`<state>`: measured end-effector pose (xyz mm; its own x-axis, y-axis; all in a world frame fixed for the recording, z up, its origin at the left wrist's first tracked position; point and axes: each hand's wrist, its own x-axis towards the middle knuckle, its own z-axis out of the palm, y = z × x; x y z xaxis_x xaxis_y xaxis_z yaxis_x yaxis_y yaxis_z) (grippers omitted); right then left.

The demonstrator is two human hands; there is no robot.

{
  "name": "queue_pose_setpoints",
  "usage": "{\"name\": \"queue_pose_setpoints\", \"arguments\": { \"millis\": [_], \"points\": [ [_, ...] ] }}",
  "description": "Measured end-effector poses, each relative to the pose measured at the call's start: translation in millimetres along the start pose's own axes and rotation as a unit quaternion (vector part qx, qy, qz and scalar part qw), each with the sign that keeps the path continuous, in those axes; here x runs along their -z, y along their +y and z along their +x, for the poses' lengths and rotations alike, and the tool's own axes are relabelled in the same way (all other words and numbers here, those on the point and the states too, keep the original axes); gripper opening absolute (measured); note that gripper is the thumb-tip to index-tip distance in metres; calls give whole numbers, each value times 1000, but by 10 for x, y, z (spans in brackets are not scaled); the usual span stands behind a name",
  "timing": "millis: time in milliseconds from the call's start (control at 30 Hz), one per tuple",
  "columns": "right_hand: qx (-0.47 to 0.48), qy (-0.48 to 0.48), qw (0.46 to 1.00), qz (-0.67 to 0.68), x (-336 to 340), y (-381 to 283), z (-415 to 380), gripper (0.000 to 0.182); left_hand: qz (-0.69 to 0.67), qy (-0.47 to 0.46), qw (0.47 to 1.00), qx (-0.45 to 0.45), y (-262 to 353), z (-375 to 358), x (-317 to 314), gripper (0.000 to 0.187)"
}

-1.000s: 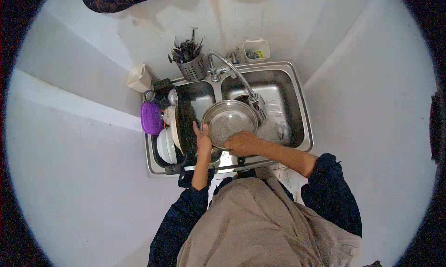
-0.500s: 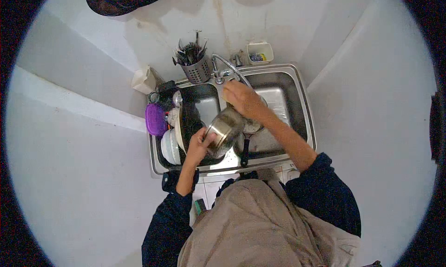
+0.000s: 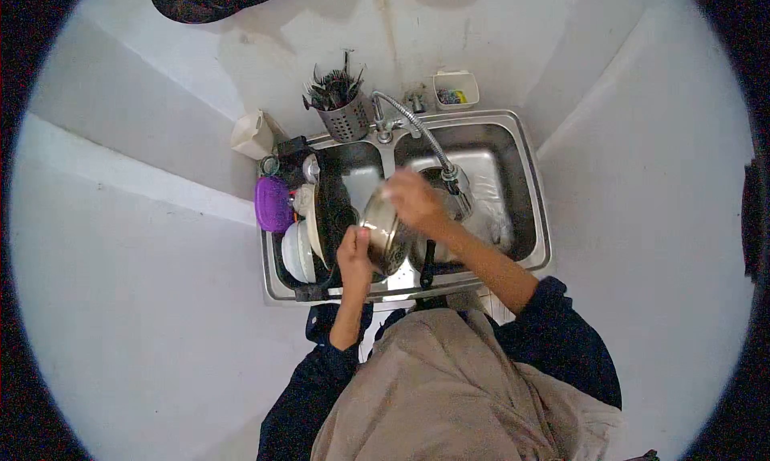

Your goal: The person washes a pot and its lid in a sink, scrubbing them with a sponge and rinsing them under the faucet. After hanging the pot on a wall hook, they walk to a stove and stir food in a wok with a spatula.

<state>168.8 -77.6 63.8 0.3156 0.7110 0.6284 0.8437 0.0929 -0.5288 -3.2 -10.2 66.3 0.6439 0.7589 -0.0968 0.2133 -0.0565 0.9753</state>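
Called for clearance from the near black handle point(image 3: 427, 270), steadiness in the left hand point(image 3: 353, 255) grasping the tilted metal pot point(image 3: 382, 235) over the sink divider point(image 3: 399, 280), and even pressure from the blurred right hand point(image 3: 416, 202), with grip impossible to tell, short of the far hose point(image 3: 434, 144).

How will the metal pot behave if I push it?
The metal pot is probably stiff, as it looks like shiny metal. On its side, it would likely roll, since it is round. Its smooth surface may feel slippery.

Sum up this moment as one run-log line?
left hand: grips metal pot | right hand: at pot's rim, blurred | pot: tilted, over sink
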Motion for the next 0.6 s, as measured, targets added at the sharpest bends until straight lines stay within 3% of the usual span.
{"name": "queue_pose_setpoints", "arguments": {
  "millis": [67,100,200,233,367,500,600],
  "points": [
    [-152,-4,988,37,-76,271,24,17,-75,20,997,11,29,-41,78,28],
    [-254,0,959,128,-308,490,-111,19,-168,33,984,49,-28,-60,141,27],
    [-403,-8,857,321,-303,477,-295,20,-343,107,925,124,-114,-118,202,31],
    [-376,45,817,435,-273,362,-396,21,-422,74,891,148,-221,-116,268,35],
    [-426,249,804,332,-360,-67,-591,23,-528,100,822,189,-315,-72,222,36],
    [-361,262,891,83,-493,-424,-815,25,-564,179,767,248,-455,47,81,33],
    [-234,179,955,-41,-504,-681,-928,27,-552,124,797,211,-512,87,78,28]
  ]
}}
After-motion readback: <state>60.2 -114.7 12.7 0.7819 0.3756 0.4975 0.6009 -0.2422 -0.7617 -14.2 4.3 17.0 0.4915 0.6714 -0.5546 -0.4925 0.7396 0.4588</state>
